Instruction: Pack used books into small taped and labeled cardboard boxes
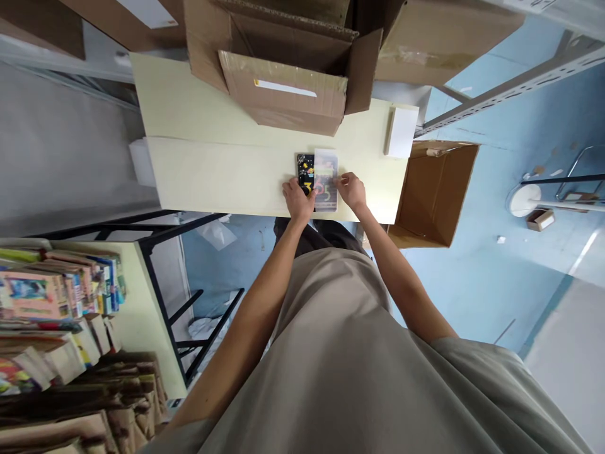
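Centrally, a dark book [306, 178] lies at the bench [212, 176] near edge, partly inside a clear sleeve [326, 180]; left hand [297, 202] pins the book flat; right hand [350, 189] pinches the sleeve's edge (sleeving looks half done); an open carton [283, 88] stands behind.

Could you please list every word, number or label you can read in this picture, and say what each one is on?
"3": large yellow figure on the dark booklet under the left hand.
"5": large figure on the clear-sleeved booklet by the right hand.
White label on the open cardboard box: too blurred to read.
Spines of the stacked books: too small to read.
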`<state>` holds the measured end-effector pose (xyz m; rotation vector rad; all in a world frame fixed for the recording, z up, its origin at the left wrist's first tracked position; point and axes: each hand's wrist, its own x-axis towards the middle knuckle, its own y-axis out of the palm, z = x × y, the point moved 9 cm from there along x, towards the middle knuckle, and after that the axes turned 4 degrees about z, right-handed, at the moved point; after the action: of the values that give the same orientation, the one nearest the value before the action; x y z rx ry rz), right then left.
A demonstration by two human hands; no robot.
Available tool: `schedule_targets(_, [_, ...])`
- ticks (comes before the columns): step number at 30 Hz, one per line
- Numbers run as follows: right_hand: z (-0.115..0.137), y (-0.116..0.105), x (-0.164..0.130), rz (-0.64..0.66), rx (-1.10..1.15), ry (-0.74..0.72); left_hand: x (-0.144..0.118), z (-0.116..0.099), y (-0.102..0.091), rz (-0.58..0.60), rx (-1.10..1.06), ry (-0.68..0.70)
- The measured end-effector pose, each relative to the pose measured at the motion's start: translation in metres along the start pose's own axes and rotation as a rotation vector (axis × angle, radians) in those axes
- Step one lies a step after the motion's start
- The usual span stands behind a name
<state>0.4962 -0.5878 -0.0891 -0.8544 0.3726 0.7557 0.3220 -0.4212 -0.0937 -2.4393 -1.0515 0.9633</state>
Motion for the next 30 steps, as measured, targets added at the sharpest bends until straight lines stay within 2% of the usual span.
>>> schedule_targets(3, [-0.002, 0.006, 0.013, 0.027, -0.043, 0.072, 0.003, 0.000, 0.001, 0.007, -0.009, -0.014])
schedule_targets(6, [0.006, 0.012, 0.021, 0.106, -0.056, 0.070, 0.002, -0.004, -0.003, -0.008, -0.051, -0.035])
schedule_targets(8, [0.012, 0.011, 0.020, 0.132, -0.048, 0.053, -0.005, -0.013, -0.009, -0.030, -0.080, -0.019])
schedule_targets(10, [0.020, 0.007, 0.016, 0.131, -0.036, 0.034, -0.019, -0.028, -0.011, -0.012, -0.096, 0.053])
schedule_targets(14, [0.037, 0.003, 0.007, 0.122, -0.040, 0.011, -0.059, -0.060, 0.012, 0.161, -0.062, 0.225])
schedule_targets(17, [0.048, -0.002, 0.001, 0.142, -0.150, 0.001, -0.079, -0.066, 0.030, 0.217, 0.025, 0.252])
schedule_targets(19, [0.054, -0.011, -0.004, 0.161, -0.299, -0.037, -0.083, -0.065, 0.034, 0.234, 0.069, 0.248])
schedule_targets(21, [0.067, -0.025, -0.010, 0.139, -0.456, -0.156, -0.084, -0.063, 0.031, 0.248, 0.100, 0.251])
schedule_targets(24, [0.106, -0.032, -0.023, 0.150, -0.569, -0.503, -0.083, -0.064, 0.017, 0.250, 0.162, 0.280])
schedule_targets(27, [0.149, -0.008, -0.032, 0.372, -0.677, -0.827, -0.085, -0.069, -0.001, 0.246, 0.230, 0.308])
schedule_targets(30, [0.175, 0.019, -0.020, 0.582, -0.978, -0.967, -0.085, -0.071, -0.017, 0.240, 0.270, 0.304])
